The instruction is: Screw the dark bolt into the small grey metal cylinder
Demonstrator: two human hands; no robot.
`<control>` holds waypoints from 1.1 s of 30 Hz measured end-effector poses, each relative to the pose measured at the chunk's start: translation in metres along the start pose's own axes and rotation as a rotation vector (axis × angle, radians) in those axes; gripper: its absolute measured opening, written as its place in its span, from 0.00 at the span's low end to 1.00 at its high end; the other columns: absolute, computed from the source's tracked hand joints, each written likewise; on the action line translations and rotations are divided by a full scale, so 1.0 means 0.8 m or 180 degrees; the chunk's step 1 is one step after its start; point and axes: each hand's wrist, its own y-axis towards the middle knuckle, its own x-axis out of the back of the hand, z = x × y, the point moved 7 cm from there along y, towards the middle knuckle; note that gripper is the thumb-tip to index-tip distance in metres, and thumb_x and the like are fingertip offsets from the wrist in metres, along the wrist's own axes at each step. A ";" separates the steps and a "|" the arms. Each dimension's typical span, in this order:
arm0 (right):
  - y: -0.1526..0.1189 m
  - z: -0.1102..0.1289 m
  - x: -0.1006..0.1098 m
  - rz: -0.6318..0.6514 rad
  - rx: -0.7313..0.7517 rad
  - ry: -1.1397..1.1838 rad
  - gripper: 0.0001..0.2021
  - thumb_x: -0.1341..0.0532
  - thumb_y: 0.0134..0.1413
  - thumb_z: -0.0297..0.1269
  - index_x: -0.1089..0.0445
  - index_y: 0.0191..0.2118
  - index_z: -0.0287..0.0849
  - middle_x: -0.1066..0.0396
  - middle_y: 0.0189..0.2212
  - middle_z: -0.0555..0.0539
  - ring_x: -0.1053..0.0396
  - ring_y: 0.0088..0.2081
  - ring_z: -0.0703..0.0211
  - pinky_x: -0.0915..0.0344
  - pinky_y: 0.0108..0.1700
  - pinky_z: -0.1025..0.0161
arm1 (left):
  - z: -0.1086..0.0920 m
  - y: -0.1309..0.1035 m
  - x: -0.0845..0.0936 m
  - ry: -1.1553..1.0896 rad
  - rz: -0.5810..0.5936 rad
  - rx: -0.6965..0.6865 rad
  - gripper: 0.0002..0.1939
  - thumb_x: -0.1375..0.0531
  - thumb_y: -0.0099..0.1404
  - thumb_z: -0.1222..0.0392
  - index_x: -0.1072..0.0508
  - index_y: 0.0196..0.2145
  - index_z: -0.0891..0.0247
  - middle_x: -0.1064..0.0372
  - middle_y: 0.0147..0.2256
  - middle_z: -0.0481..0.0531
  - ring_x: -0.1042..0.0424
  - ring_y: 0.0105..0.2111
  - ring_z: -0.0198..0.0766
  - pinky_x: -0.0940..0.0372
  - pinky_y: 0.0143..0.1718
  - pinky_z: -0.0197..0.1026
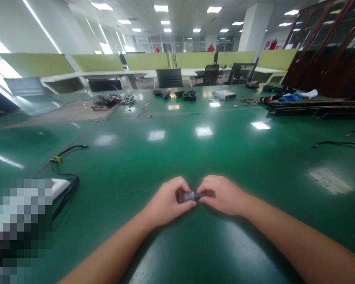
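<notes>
Low in the middle of the head view, a small grey metal cylinder (188, 196) lies between the fingers and thumb of my left hand (167, 202), which is closed around it. From its right end sticks out a thin dark rod-like piece (199, 195). My right hand (223, 194) pinches that piece between thumb and fingers. The two hands face each other, close together, just over the green tabletop (177, 157). Exactly what kind of part this is, and whether the two pieces are joined, I cannot tell.
Left lies a black cable (72, 149) near a partly pixelated pale object (60, 187). Other dark cables (340, 143) rest at the right. Along the far side are a tangle of parts (115, 99), a white box (225, 94) and long black bars (301, 109).
</notes>
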 end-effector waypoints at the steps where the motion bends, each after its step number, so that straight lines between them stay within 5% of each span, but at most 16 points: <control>1: 0.000 0.000 0.000 0.0013 -0.0005 -0.0009 0.05 0.34 0.57 0.31 0.23 0.40 0.43 0.25 0.35 0.48 0.30 0.39 0.58 0.37 0.42 0.62 | 0.000 0.000 0.000 -0.0005 0.0002 -0.0010 0.11 0.33 0.59 0.58 0.31 0.34 0.62 0.31 0.31 0.48 0.32 0.29 0.35 0.39 0.31 0.36; 33: -0.007 -0.002 0.007 0.0074 -0.0014 -0.0078 0.04 0.34 0.56 0.30 0.25 0.38 0.43 0.27 0.33 0.50 0.33 0.36 0.60 0.41 0.39 0.64 | 0.003 0.001 -0.001 -0.0044 0.0074 -0.0013 0.12 0.33 0.60 0.56 0.31 0.35 0.63 0.30 0.33 0.48 0.31 0.30 0.36 0.38 0.32 0.37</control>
